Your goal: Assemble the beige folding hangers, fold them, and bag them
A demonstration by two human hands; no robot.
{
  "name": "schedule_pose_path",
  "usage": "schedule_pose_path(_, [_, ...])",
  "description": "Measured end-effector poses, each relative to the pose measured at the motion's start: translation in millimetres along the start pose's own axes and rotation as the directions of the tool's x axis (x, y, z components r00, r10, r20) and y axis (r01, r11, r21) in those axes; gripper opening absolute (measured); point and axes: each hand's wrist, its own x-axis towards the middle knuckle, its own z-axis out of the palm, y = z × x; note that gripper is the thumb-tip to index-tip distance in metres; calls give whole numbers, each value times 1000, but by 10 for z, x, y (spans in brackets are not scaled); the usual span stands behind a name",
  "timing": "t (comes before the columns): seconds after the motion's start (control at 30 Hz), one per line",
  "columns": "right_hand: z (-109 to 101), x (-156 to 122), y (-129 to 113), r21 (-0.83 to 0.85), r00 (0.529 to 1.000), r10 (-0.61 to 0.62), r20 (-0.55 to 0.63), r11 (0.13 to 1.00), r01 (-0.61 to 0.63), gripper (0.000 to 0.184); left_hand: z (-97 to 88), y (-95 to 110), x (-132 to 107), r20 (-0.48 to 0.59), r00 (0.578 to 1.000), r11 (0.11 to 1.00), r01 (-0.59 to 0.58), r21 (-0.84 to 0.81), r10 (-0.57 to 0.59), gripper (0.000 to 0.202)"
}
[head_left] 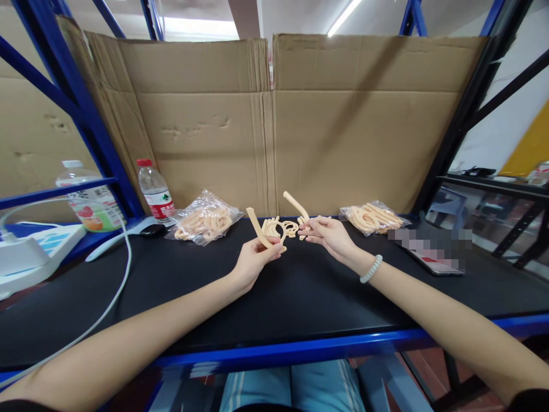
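Above the matte black tabletop [295, 306], a curved beige strip [257, 226] is pinched by the left hand [250, 261], a bent beige strip [295, 204] by the right hand [334, 236]; both forearms [180, 312] are angled inward, loose beige pieces [291, 230] spread just beyond.

Pale beige, those curved strips [258, 228] at centre, over a black counter [206, 312]! Brown cardboard panels [377, 131] above, red bottle cap [144, 163] upper left, white-striped light-blue legwear [257, 389] bottom centre, pale grey bracelet [371, 269] right.

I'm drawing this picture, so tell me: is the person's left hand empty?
No, the left hand holds a pale curved piece, one end of it pointing up.
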Motion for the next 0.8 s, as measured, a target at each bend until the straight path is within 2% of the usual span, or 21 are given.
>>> schedule_pose_path(0.13, [24,-23,86,119,994,87,-68,990,-79,23,-6,-13,7,24,1000,1000,13,-7,-13,34])
schedule_pose_path(0.2, [42,-34,91,194,989,132,-62,974,-118,29,-8,-17,8,29,1000,1000,8,2,-8,34])
schedule_pose_path(0.27, [70,-50,81,230,986,169,5,959,-165,33,-8,-17,8,33,999,1000,1,15,-2,34])
schedule_pose_path(0.4, [138,-95,88,173,963,221,153,954,-246,22,-6,-1,11,62,998,1000,4,23,-5,34])
schedule_pose_path(0.5, [166,-113,139,70,965,205,161,973,-218,23,-18,17,24,113,993,999,-45,26,42,29])
schedule_pose_path(0.6, [175,-113,181,-33,973,128,191,992,-124,28,-43,24,42,138,987,994,-90,61,81,26])
schedule_pose_path(0.7, [187,-113,175,-89,971,57,234,995,-37,31,-64,19,54,161,985,991,-77,112,58,26])
schedule_pose_path(0.8, [198,-120,148,-105,967,38,251,994,-12,31,-72,19,59,186,982,988,-69,141,42,26])
